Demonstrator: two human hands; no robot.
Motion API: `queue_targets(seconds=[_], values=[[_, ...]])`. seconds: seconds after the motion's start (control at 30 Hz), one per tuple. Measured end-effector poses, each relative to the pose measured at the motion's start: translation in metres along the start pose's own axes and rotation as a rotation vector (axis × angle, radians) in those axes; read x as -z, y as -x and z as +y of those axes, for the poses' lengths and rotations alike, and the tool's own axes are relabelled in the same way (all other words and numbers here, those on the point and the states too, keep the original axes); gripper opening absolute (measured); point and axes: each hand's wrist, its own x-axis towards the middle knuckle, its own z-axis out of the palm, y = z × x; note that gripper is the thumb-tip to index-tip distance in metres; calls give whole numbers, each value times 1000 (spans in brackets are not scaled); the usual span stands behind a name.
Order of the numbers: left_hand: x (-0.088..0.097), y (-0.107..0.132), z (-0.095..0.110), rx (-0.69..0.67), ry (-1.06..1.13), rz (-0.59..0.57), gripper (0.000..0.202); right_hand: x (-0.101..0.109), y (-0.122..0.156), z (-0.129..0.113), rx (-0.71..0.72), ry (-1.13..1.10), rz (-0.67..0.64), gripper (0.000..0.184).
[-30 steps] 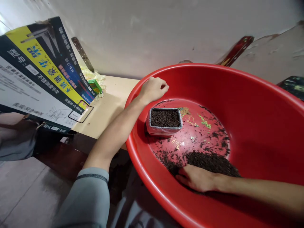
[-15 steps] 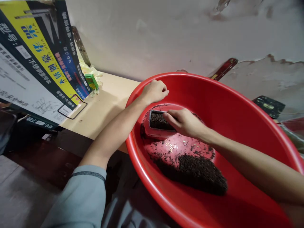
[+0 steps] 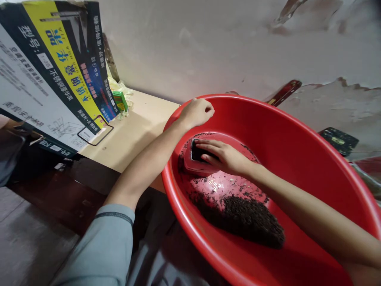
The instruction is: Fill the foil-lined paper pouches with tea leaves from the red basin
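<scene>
A big red plastic basin [image 3: 297,131] is tilted toward me. My left hand [image 3: 196,112] is curled over its far-left rim, gripping it. Inside lies a small rectangular packet [image 3: 195,163] filled with dark loose tea-like leaves. My right hand [image 3: 218,155] lies flat on top of that packet, fingers stretched out and pressing on the leaves. A heap of the same dark leaves [image 3: 247,216] lies lower in the basin, with scattered bits around it.
A pale wooden table [image 3: 133,131] stands left of the basin, with a large printed cardboard box [image 3: 50,75] and a small green box [image 3: 120,100] on it. A stained wall is behind. A dark object [image 3: 337,140] lies at the right.
My right hand left the leaf heap, moved up to the small packet and now lies flatter over it. The left hand stayed on the rim. The view shifted slightly.
</scene>
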Motion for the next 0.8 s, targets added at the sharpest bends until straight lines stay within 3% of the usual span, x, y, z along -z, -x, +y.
queue_targets(seconds=[0.1,0.2,0.3,0.4,0.47,0.53,0.67,0.73,0.8], values=[[11,20,6,-86,30,-15,30,4,24,9,11,10,-86,57],[16,55,9,-198,19,-200,36,6,42,12,-28,23,59,57],[10,88,10,-299,-99,-488,52,9,58,12,-253,31,345,43],[0,107,16,-334,-296,-639,70,9,76,13,-547,-24,434,40],[-4,109,22,-346,-380,-660,79,5,87,16,-654,-51,383,43],[-6,107,29,-352,-416,-647,84,1,93,22,-675,-23,282,48],[-9,99,37,-346,-470,-726,96,-11,93,34,-712,133,-28,58],[-12,97,38,-356,-481,-751,97,-18,92,39,-752,222,-180,56],[-13,97,39,-371,-489,-750,99,-28,95,41,-700,286,-287,52]])
